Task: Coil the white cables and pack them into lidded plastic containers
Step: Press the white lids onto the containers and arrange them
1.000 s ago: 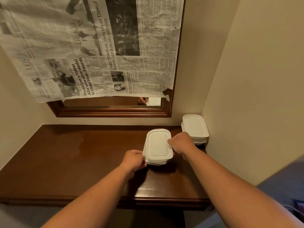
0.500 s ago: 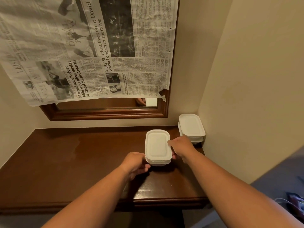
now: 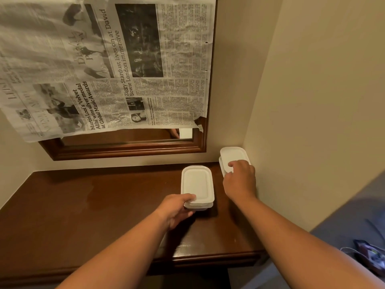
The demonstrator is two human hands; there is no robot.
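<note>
Left hand grips the near lidded container. Right hand rests on the corner container, seemingly pinching its edge

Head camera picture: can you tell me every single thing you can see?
near stack: looks like 2 lidded containers, white, middle of table
corner stack: looks like 2 lidded containers, white, table's far right corner
table: 1, dark brown, against the walls
mirror: 1, brown frame, back wall
newspaper: 1, black-and-white, covering most of mirror
gadget: 1, dark, floor at bottom right
left hand: 1, grips near stack
right hand: 1, pinches corner stack's edge
</note>
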